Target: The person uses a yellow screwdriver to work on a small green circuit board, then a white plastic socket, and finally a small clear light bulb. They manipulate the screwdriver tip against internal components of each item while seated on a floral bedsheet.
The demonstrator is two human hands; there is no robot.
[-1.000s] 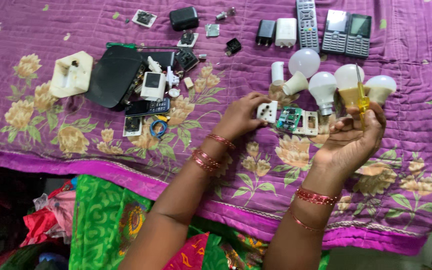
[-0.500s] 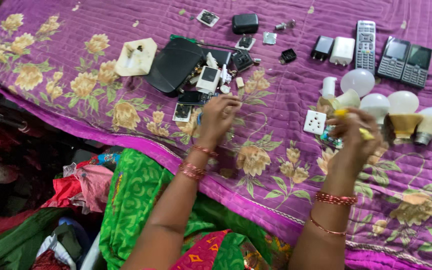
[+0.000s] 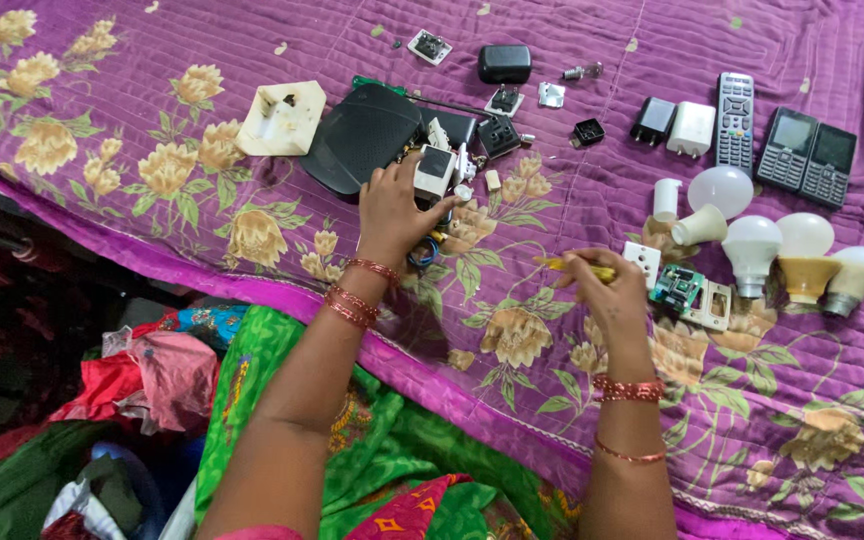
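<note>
left hand (image 3: 392, 208) on small parts (image 3: 439, 172), right hand (image 3: 607, 290) gripping yellow tool (image 3: 574, 266)

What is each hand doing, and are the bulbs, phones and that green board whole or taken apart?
Left hand: resting on small white parts, grip unclear.
Right hand: closed on yellow tool.
Bulbs: unlit, lying loose on quilt.
Green circuit board: bare, uncased.
Phones: screens dark.

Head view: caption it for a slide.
Left hand reaches small white electrical parts on purple floral quilt; right hand holds yellow tool.
</note>
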